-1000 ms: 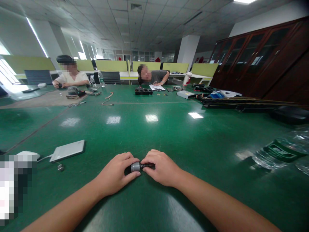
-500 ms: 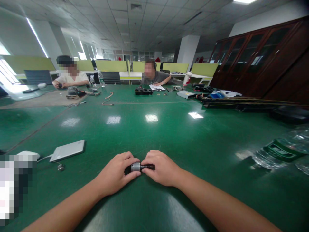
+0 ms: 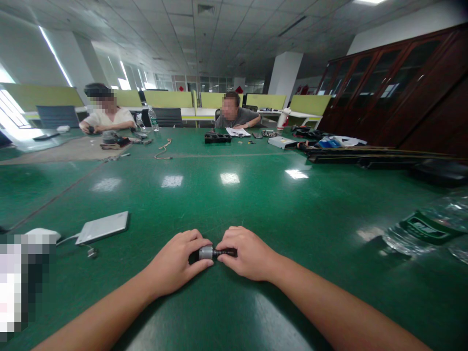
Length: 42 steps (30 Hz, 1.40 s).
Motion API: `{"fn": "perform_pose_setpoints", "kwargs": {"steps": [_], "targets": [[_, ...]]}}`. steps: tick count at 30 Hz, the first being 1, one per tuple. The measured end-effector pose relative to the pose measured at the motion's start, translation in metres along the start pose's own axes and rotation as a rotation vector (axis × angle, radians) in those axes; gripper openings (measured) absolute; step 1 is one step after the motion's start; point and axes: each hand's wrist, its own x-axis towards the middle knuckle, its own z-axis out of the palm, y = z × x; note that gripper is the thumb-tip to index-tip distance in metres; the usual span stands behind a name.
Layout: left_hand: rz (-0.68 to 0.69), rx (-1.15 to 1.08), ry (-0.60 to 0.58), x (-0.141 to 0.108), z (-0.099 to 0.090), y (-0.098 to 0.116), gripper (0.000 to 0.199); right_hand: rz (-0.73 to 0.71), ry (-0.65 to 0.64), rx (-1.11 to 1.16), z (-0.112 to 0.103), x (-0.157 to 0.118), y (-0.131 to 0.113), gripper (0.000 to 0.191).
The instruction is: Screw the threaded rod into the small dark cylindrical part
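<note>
Low over the green table (image 3: pixel 234 209), my left hand (image 3: pixel 179 261) is closed round a short silver cylinder (image 3: pixel 206 252) with a black end tucked into the palm. From the cylinder's right side runs a dark, ribbed shaft (image 3: pixel 228 252). My right hand (image 3: pixel 248 253) wraps this shaft between thumb and fingers. Both pieces lie in one line, and the shaft meets the cylinder's face; whether they are one piece I cannot tell. My palms hide the outer ends.
To the left lies a silver flat box (image 3: pixel 104 227) with a cable. Clear plastic bottles (image 3: pixel 420 229) are at the right. Across the table sit two people, near a black tray (image 3: pixel 218 138), a clipboard (image 3: pixel 237 132) and black rails (image 3: pixel 336 155).
My right hand has shifted slightly to the right, and a little more of the shaft shows beside the cylinder. My left hand has barely moved. One person's head across the table moved right.
</note>
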Motion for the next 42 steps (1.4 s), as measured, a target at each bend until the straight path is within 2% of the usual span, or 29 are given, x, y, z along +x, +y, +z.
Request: {"fn": "perform_pose_setpoints", "kwargs": {"steps": [23, 42], "targets": [[0.002, -0.016, 0.018, 0.001, -0.003, 0.001, 0.024, 0.038, -0.019, -0.01, -0.007, -0.005, 0.002, 0.013], [-0.015, -0.01, 0.054, 0.001, -0.003, -0.001, 0.024, 0.049, -0.013, 0.032, -0.015, -0.005, 0.014, 0.014]]}}
